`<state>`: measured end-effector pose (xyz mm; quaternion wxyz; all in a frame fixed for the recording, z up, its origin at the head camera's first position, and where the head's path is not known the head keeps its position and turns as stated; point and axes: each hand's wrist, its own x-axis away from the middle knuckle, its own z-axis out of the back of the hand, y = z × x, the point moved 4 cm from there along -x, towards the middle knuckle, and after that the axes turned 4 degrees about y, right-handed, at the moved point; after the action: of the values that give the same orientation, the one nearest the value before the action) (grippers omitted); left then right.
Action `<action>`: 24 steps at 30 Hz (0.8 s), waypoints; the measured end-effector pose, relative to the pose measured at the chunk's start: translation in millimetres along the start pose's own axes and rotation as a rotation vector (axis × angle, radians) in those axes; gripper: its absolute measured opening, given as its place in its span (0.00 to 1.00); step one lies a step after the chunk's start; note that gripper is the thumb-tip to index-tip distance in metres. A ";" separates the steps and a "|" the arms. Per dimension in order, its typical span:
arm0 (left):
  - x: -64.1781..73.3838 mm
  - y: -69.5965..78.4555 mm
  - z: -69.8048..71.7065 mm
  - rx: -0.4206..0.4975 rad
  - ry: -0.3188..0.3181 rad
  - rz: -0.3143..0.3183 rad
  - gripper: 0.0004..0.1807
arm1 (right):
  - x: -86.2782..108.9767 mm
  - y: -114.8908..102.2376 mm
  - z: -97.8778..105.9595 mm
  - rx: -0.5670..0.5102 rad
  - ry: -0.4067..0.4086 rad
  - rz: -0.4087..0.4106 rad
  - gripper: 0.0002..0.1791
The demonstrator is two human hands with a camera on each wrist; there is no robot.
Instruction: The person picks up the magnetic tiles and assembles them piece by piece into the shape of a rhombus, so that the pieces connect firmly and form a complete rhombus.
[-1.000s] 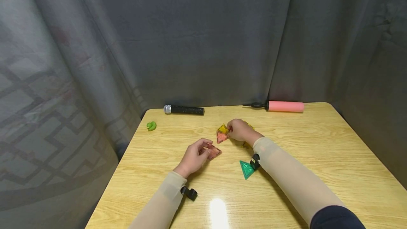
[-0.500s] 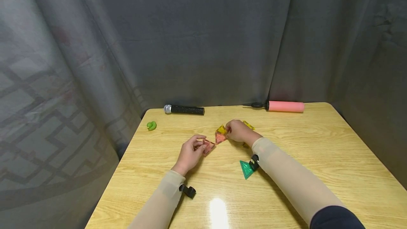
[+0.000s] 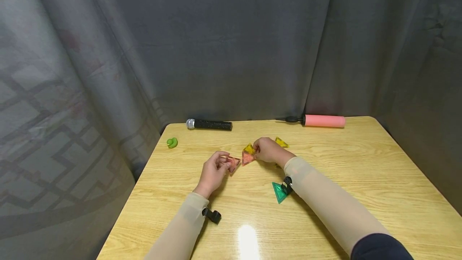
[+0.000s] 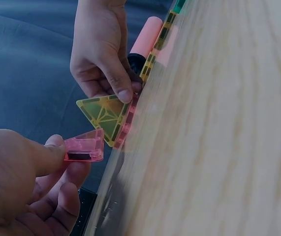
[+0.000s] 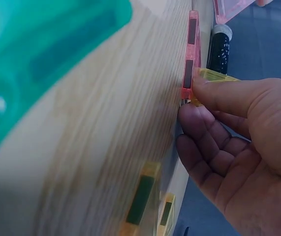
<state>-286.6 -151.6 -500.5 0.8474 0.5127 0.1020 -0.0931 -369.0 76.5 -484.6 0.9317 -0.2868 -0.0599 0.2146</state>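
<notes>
My left hand (image 3: 212,172) pinches a translucent pink triangular magnetic tile (image 4: 85,146) between thumb and fingers, tilted above the table. Just right of it, another pink triangular tile (image 3: 247,158) lies on the table. A yellow triangular magnetic tile (image 4: 103,114) stands up along that pink tile's edge, touching it. My right hand (image 3: 268,150) pinches the yellow tile at its corner near this joint; its fingertips partly cover the corner. In the left wrist view, the held pink tile's edge overlaps the yellow tile; whether they touch I cannot tell.
A green triangular tile (image 3: 278,192) lies under my right wrist, and a yellow tile (image 3: 282,143) lies behind my right hand. Another yellow tile (image 5: 141,199) is mostly hidden. At the back are a microphone (image 3: 211,125), a pink pump (image 3: 324,120) and a small green toy (image 3: 172,143).
My left hand has moved left and slightly away from me with its pink tile. My right hand has slid the joined yellow and pink tiles slightly left and toward me.
</notes>
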 end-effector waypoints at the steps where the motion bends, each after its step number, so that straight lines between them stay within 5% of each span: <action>1: -0.3 0.0 0.3 -0.002 0.006 -0.001 0.19 | 0.3 -1.0 -0.1 -0.001 0.000 0.001 0.21; 24: -2.0 -5.1 5.6 -0.071 0.071 0.023 0.17 | 1.4 -19.3 -8.0 0.039 -0.025 0.049 0.20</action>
<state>-289.4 -158.9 -501.7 0.8620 0.4864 0.1291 -0.0614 -358.8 58.7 -480.4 0.9308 -0.2675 -0.0602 0.2418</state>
